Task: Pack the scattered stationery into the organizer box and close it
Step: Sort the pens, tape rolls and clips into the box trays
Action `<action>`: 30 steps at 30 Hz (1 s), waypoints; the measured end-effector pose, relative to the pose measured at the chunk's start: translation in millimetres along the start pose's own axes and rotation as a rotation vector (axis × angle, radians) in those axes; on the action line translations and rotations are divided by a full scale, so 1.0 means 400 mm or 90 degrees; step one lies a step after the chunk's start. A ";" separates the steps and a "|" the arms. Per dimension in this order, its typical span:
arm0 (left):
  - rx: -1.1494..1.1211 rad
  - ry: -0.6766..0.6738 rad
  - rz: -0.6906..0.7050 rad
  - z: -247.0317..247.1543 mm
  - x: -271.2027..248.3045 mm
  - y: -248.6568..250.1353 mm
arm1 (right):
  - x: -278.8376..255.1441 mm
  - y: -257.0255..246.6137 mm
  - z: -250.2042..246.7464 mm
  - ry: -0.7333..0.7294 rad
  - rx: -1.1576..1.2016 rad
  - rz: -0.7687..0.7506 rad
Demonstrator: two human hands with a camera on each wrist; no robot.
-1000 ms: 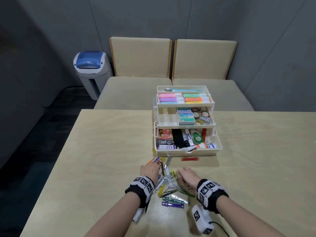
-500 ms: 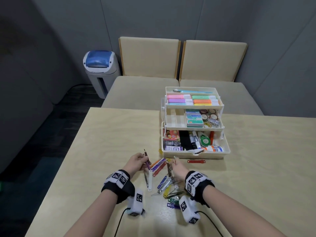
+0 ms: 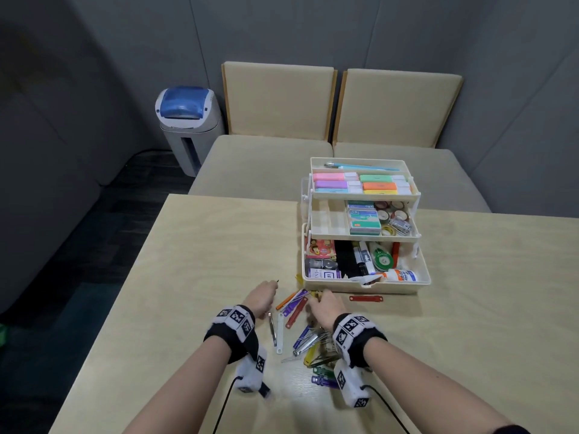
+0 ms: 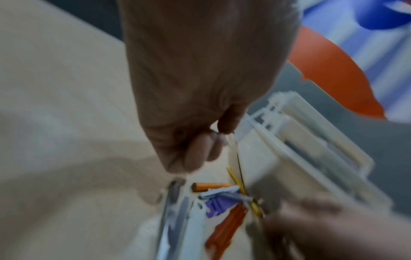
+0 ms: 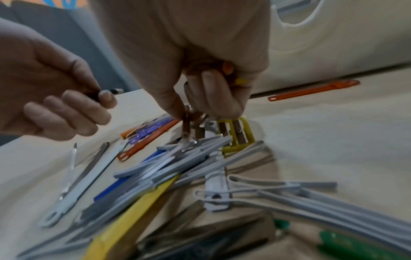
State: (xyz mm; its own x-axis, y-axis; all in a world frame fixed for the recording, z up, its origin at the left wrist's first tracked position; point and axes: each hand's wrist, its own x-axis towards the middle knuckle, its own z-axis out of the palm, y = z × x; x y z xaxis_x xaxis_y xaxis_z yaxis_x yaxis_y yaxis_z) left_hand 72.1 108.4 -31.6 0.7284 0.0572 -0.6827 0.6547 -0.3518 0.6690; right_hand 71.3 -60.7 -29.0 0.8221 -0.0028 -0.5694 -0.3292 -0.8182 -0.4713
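Observation:
The cream three-tier organizer box (image 3: 366,285) stands open on the table, its trays full of highlighters, staple boxes, tapes and glue. In front of it lies a heap of coloured paper fasteners (image 3: 308,343), also seen in the right wrist view (image 5: 169,168). My left hand (image 3: 272,289) pinches a thin dark strip (image 5: 110,91) just left of the heap; the left wrist view shows its fingers curled (image 4: 213,140). My right hand (image 3: 316,303) is at the heap's far end, near the box front. Its thumb and fingers pinch a few brown and silver fasteners (image 5: 188,123).
A single red fastener (image 3: 366,298) lies apart, right of my hands, against the box front. A white strip (image 3: 279,335) and a metal one lie left of the heap. Beyond the table are two beige bench seats (image 3: 269,164) and a blue-topped bin (image 3: 188,126).
My left hand pulled the thin dark strip out of the heap, to the left and forward. My right hand moved forward through the heap toward the box and picked up fasteners.

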 end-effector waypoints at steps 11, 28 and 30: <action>0.405 0.051 0.153 0.034 0.040 -0.019 | -0.060 0.072 -0.031 -0.095 0.322 0.049; 0.539 0.069 0.158 0.054 0.044 0.006 | -0.034 -0.003 0.072 -0.012 -0.169 0.002; 0.495 0.053 0.131 0.053 0.044 0.018 | -0.023 -0.006 0.075 -0.016 -0.180 -0.005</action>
State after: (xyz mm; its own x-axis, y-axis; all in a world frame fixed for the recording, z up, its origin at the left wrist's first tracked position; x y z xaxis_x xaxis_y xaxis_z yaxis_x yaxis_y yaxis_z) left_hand 85.2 87.0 -45.0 0.8520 -0.0212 -0.5232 0.1997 -0.9105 0.3621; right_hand 50.6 -41.4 -43.1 0.8111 0.0159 -0.5847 -0.1772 -0.9460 -0.2716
